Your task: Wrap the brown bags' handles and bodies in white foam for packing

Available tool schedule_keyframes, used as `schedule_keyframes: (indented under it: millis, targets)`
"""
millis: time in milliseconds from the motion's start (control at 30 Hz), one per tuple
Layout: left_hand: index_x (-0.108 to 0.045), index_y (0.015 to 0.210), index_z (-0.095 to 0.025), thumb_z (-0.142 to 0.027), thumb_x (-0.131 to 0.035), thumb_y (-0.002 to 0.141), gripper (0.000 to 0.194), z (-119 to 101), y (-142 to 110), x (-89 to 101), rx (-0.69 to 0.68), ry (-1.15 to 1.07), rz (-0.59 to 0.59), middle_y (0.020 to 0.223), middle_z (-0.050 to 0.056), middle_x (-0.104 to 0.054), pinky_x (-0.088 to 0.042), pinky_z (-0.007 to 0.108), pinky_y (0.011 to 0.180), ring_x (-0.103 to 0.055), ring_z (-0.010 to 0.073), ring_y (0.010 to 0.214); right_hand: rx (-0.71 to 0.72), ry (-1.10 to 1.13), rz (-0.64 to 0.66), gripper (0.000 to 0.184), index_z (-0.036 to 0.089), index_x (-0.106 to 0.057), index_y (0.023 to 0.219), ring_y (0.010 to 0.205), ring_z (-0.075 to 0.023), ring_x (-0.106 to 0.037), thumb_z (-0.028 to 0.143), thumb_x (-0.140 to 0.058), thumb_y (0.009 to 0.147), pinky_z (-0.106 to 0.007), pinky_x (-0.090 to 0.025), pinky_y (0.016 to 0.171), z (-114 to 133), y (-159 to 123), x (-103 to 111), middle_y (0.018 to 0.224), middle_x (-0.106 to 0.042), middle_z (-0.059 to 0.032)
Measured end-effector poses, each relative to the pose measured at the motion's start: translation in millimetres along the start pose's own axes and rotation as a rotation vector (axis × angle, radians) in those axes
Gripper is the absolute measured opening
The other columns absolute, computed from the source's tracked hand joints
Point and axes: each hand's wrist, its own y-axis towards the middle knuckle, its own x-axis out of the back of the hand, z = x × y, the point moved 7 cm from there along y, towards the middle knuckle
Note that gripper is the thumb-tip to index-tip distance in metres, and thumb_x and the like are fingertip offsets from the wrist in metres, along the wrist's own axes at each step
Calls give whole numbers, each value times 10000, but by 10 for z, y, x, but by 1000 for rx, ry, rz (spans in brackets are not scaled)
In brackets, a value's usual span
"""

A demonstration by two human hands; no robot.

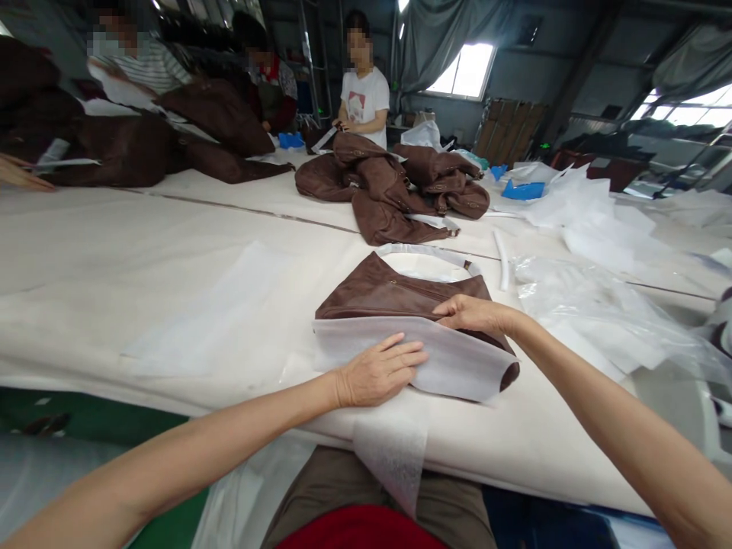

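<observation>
A brown handbag [400, 292] lies flat on the table in front of me, its strap [423, 250] wrapped in white and looped away from me. A thin white wrapping sheet [348, 343] covers the bag's near part. My left hand [380, 372] rests flat on this sheet, fingers stretched out. At the sheet's upper edge, my right hand [472, 314] has its fingers curled, seemingly pinching that edge against the bag; some fingertips are hidden behind it. A brown rolled end [509, 375] shows at the bag's right corner.
Beyond the bag is a heap of brown bags [389, 183], with more brown bags [126, 149] at far left. Clear plastic [583, 297] and crumpled white sheets [600, 206] lie to the right. Another white sheet [211, 313] lies left. Several co-workers [366, 95] stand across the table [114, 252].
</observation>
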Motion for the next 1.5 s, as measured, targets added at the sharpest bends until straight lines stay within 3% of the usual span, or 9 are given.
schedule_keyframes:
  millis: [233, 467, 633, 800, 933, 1133, 1233, 1367, 1500]
  targets:
    - [-616, 1226, -198, -314, -410, 1004, 324, 61, 24, -139, -23, 54, 175, 1488, 31, -465, -32, 393, 1247, -326, 185, 1438, 124, -166, 304, 517, 137, -634, 840, 852, -207, -593, 605, -429, 923, -312, -466, 788, 186, -123, -186, 871, -663, -48]
    - [-654, 1167, -196, -198, -401, 1004, 301, 85, -89, -32, -92, 92, 117, 1433, 43, -534, -186, 374, 1225, -401, 184, 1394, 138, -625, 4, 80, 210, -533, 940, 786, -227, -656, 233, -472, 894, -286, -406, 681, -57, -255, -375, 804, -668, -50]
    - [-482, 1375, -232, -141, -382, 995, 403, 283, -99, 303, 140, 218, 37, 1469, 44, -494, -167, 414, 1217, -340, 178, 1425, 122, -757, -17, 81, 227, -452, 848, 670, -203, -640, 196, -493, 911, -264, -317, 585, -61, -268, -430, 690, -620, -8]
    - [-506, 1285, -146, -163, -558, 903, 385, 569, 244, 506, 426, 232, 356, 1170, 127, -649, -481, 386, 921, -627, 245, 1059, 149, -904, -84, 56, 216, -500, 872, 644, -185, -628, 179, -522, 907, -263, -264, 543, -16, -298, -471, 727, -662, -19]
    - [-571, 942, -172, -172, -624, 853, 104, 671, 332, 483, 477, 182, 522, 935, 65, -650, -503, 305, 677, -647, 228, 866, 303, -1024, -204, 172, 201, -549, 822, 657, -177, -611, 53, -475, 869, -276, -303, 541, -24, -396, -575, 715, -650, -31]
    - [-542, 889, -190, -25, -536, 839, 173, 642, 171, 331, 395, 147, 491, 810, 11, -656, -504, 286, 594, -666, 195, 729, 759, -820, -598, 310, 99, -579, 1158, 1086, -266, -568, 47, -440, 886, -426, -419, 942, 534, -915, -908, 1135, -660, -162]
    - [-577, 907, -193, -15, -512, 839, 202, 649, 140, 335, 368, 154, 453, 831, 10, -702, -525, 278, 592, -692, 190, 724, 911, -616, -444, 132, 131, -613, 960, 915, -221, -590, 151, -493, 908, -368, -472, 872, 795, -862, -1450, 940, -661, -97]
    - [-617, 1120, -196, 11, -424, 838, 400, 598, 91, 406, 249, 147, 275, 1089, 33, -737, -563, 263, 761, -716, 170, 922, 695, -618, -352, 375, 140, -578, 1154, 1068, -260, -572, 445, -537, 939, -396, -488, 916, 684, -317, -1863, 1114, -664, -105]
    - [-667, 1112, -195, -18, -354, 848, 447, 497, -38, 431, 125, 232, 43, 1172, 34, -715, -554, 244, 829, -692, 154, 1034, 479, -493, -389, 375, 201, -552, 1246, 1121, -218, -584, 428, -543, 949, -348, -448, 1009, 301, -248, -1568, 1214, -663, -63]
